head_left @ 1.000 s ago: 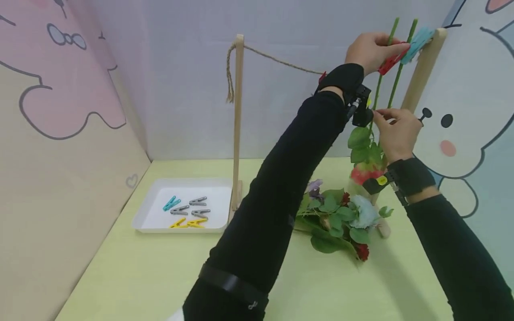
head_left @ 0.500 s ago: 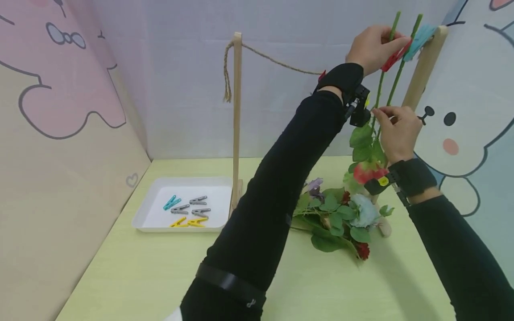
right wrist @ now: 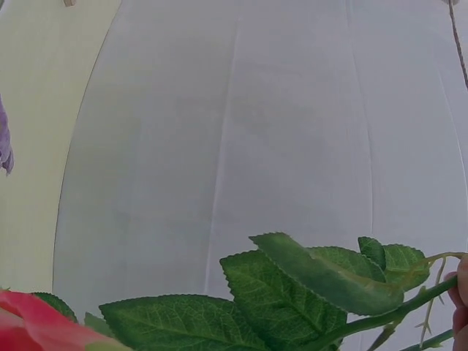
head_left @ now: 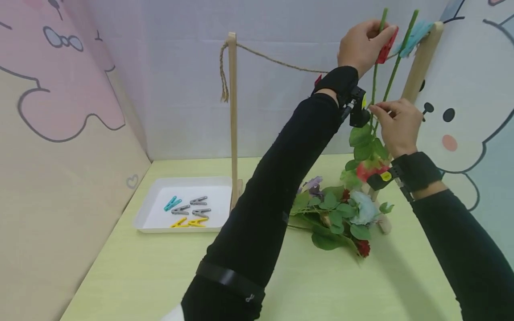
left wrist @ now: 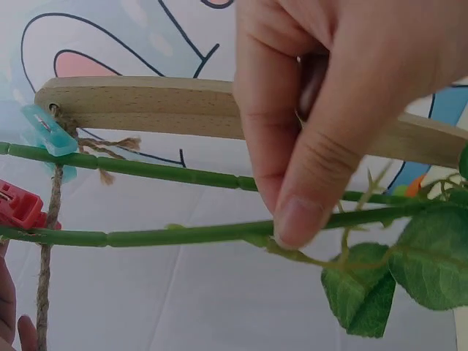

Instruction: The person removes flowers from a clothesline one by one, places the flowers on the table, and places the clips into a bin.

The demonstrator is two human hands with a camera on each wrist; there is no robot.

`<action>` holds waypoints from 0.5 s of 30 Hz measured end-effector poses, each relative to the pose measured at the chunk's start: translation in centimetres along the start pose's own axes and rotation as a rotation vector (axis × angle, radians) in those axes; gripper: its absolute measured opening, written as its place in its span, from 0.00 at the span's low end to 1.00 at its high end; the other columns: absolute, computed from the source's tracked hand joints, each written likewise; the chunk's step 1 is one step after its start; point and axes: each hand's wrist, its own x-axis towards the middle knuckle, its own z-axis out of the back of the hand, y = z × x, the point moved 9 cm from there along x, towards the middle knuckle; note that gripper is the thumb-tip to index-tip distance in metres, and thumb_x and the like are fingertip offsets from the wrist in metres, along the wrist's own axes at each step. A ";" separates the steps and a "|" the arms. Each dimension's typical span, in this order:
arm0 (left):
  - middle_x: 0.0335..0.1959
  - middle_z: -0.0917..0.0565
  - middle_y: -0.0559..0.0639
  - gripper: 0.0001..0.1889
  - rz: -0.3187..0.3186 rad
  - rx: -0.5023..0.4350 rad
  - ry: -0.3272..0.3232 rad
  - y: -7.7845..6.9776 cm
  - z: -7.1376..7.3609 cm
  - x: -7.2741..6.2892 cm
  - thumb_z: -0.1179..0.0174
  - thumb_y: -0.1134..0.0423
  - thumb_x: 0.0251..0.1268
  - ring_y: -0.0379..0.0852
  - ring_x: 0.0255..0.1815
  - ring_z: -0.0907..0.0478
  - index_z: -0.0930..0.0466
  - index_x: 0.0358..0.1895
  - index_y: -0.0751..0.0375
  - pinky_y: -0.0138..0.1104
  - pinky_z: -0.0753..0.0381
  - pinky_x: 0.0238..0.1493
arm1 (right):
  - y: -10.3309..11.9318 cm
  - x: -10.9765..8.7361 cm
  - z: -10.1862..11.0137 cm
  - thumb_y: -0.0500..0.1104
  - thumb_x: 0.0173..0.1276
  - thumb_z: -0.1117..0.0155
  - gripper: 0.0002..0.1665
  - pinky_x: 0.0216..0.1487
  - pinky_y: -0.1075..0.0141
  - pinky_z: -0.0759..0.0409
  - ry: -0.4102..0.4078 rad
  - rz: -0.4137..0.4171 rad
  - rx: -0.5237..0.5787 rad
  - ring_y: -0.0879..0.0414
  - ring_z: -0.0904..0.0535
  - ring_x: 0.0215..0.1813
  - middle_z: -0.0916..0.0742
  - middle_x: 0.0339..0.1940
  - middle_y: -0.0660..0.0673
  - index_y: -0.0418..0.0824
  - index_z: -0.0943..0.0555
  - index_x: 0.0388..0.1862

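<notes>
My left hand (head_left: 375, 42) is raised to the jute rope (head_left: 277, 60) and grips a red clothespin (head_left: 387, 40) against a green rose stem (head_left: 374, 84). Lower down, my right hand (head_left: 376, 109) pinches that same stem above its leaves. The red rose head (head_left: 367, 170) hangs downward. The left wrist view shows my right fingers (left wrist: 322, 146) on the stem (left wrist: 161, 235) and the red clothespin (left wrist: 18, 208) at the rope. A teal clothespin (head_left: 415, 32) holds a second stem (head_left: 395, 67) by the right post. The right wrist view shows leaves (right wrist: 292, 292).
The rope spans two wooden posts, left (head_left: 233, 120) and right (head_left: 417, 67). A white tray (head_left: 144, 214) at the left holds several loose clothespins (head_left: 188, 209). A bunch of flowers and leaves (head_left: 337, 214) lies on the green table under my arms. Panel walls close in on three sides.
The red clothespin in my left hand has turned from slanted to nearly upright at the rope. The stem and my right hand have moved up slightly.
</notes>
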 end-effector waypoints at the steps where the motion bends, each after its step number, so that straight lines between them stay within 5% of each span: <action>1: 0.45 0.19 0.38 0.15 0.009 -0.022 -0.017 0.2 0.2 0.0 0.49 0.51 0.67 0.28 0.41 0.27 0.23 0.52 0.48 0.14 0.38 0.41 | 0.2 0.0 0.0 0.46 0.64 0.40 0.18 0.32 0.77 0.42 0.004 0.010 -0.006 0.77 0.41 0.27 0.31 0.23 0.63 0.31 0.16 0.40; 8: 0.44 0.18 0.41 0.15 0.053 -0.202 -0.090 1.0 1.2 0.0 0.48 0.54 0.67 0.28 0.38 0.27 0.23 0.53 0.51 0.13 0.35 0.38 | 1.2 -0.4 -0.2 0.38 0.65 0.41 0.13 0.31 0.78 0.43 0.026 0.089 -0.063 0.80 0.44 0.24 0.22 0.29 0.38 0.28 0.17 0.38; 15: 0.45 0.19 0.43 0.14 0.027 -0.278 -0.135 0.8 3.8 0.3 0.48 0.56 0.67 0.28 0.39 0.29 0.23 0.52 0.54 0.12 0.36 0.40 | 2.6 -1.0 -0.4 0.40 0.63 0.39 0.15 0.31 0.74 0.43 0.054 0.184 -0.089 0.71 0.39 0.27 0.22 0.30 0.33 0.26 0.17 0.35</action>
